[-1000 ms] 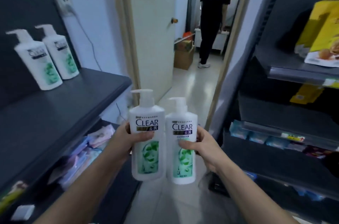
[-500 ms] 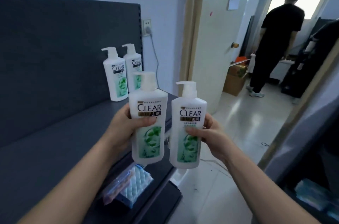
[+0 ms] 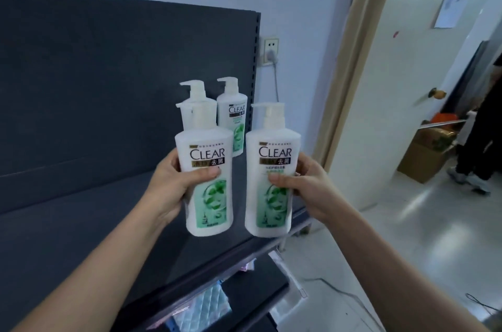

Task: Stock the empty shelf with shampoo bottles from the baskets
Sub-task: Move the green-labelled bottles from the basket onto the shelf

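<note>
Stock on shelf [image 3: 81, 223]: two upright at the far right end, against the back panel. The corner bottle [image 3: 233, 119] is in plain sight; the rear bottle [image 3: 197, 92] is half hidden behind your load. In hand: two more, upright over the shelf's right end, nearer you than that pair. Your left hand [image 3: 173, 187] wraps the left bottle [image 3: 210, 204]; your right hand [image 3: 307, 185] wraps the right bottle [image 3: 273, 206]. Outstanding: both to set down; most of the shelf is bare. Baskets: out of view, count unknown.
</note>
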`<state>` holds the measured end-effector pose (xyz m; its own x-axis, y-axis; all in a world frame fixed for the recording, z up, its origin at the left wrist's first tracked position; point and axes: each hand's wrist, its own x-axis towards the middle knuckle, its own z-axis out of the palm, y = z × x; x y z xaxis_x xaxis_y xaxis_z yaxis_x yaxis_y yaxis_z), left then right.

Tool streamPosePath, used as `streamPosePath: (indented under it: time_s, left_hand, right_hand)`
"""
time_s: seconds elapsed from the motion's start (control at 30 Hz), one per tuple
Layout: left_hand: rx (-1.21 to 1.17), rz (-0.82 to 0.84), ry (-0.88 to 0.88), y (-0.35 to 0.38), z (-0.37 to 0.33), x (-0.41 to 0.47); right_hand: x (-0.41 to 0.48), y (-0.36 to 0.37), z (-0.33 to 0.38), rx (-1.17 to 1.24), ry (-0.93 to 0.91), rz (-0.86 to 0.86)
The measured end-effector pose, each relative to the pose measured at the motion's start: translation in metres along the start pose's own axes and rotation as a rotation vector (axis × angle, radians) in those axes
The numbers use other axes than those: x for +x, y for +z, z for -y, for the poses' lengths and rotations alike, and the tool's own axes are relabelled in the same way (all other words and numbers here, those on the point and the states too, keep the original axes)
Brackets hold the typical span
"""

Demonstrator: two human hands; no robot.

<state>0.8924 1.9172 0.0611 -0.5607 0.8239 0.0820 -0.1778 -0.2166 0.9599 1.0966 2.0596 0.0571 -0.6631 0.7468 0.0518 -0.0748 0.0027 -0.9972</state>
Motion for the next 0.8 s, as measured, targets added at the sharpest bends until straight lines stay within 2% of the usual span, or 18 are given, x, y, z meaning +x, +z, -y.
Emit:
streamPosePath:
  time_s: [0.37, 0.8]
  left_hand:
    - [-0.018, -0.221, 0.063, 0.020, 0.013, 0.037]
    - [0.063, -0.182, 0.055, 0.005, 0.027, 0.075]
  right_hand:
    - [0.101, -0.024, -0.007, -0.036, 0.000, 0.216]
    - [0.171, -0.006, -0.038, 0.004, 0.018, 0.225]
